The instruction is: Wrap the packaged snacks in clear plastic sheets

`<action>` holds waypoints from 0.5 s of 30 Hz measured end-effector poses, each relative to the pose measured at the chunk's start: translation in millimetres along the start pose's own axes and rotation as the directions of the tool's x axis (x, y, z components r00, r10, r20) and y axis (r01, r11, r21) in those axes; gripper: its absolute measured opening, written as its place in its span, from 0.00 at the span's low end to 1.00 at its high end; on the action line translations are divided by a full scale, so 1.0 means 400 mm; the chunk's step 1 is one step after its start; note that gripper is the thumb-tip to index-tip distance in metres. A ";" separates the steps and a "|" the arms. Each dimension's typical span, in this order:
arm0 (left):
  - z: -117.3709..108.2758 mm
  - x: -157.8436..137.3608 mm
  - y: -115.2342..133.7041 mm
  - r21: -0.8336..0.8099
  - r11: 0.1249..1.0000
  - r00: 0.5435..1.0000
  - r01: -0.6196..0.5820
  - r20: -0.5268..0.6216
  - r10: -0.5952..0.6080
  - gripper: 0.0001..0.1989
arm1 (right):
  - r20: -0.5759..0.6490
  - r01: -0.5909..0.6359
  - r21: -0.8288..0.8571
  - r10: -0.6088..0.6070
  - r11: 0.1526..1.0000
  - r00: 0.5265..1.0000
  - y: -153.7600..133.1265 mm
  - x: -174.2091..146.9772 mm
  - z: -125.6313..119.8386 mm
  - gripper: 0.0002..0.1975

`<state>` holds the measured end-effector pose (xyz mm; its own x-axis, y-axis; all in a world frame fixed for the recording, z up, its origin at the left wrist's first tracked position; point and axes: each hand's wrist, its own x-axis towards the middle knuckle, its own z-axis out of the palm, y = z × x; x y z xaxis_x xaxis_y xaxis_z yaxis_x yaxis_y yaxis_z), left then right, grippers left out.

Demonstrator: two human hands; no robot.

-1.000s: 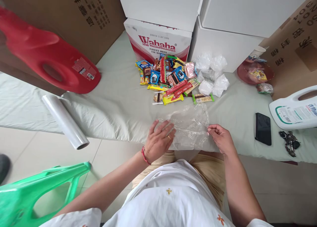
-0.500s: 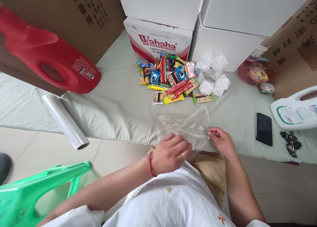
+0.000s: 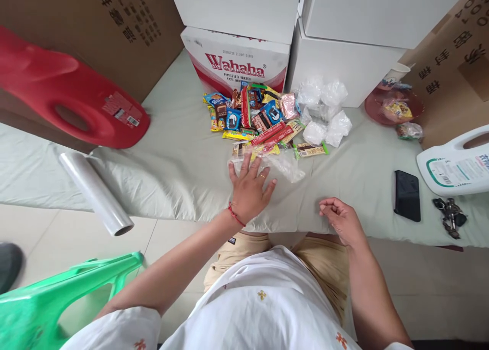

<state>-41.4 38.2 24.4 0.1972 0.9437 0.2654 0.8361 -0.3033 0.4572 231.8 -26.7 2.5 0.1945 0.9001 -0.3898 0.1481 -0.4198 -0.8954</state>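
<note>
My left hand lies with spread fingers on a clear plastic sheet or bag, pressing its near left part. The thin plastic is crumpled and overlaps the front of a heap of wrapped snack bars. A red string circles my left wrist and a ring is on one finger. My right hand rests at the front edge of the covered surface, thumb and fingers pinched together, with nothing visible between them. Several crumpled clear plastic bundles sit right of the snacks.
A roll of clear film overhangs the left edge near a red jug and a green stool. White boxes stand behind. At right are a phone, keys, a white bottle and a red bowl.
My left hand has moved forward and opened, carrying the plastic toward the snacks. The plastic has left my right hand, which stays in about the same place.
</note>
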 end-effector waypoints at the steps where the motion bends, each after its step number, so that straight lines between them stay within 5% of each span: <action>1: 0.000 0.007 -0.004 0.030 1.000 1.000 0.009 0.009 -0.009 0.17 | -0.001 0.005 -0.006 -0.005 1.000 1.000 0.000 -0.001 0.000 0.25; 5: 0.020 0.000 -0.018 0.088 0.996 0.995 -0.008 0.104 -0.001 0.15 | -0.019 0.093 -0.075 -0.095 0.993 0.995 0.000 0.004 -0.001 0.25; 8: 0.038 -0.017 -0.032 0.078 0.997 0.997 -0.029 0.067 0.023 0.15 | 0.001 0.218 -0.245 -0.224 0.945 0.975 -0.004 0.042 0.007 0.27; 12: 0.044 -0.017 -0.063 -0.011 0.994 0.992 -0.110 -0.059 0.109 0.17 | 0.043 0.414 -0.433 -0.441 0.801 0.897 -0.027 0.140 0.050 0.37; 15: 0.035 -0.002 -0.091 -0.099 0.982 0.981 -0.161 -0.122 0.149 0.21 | 0.193 0.558 -0.491 -0.541 0.670 0.819 -0.061 0.201 0.103 0.45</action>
<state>-64.8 50.4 -4.1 0.2555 0.8649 0.4320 0.7385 -0.4630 0.4902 203.8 60.6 -15.8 -0.1076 0.9865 0.1235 0.6834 0.1636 -0.7114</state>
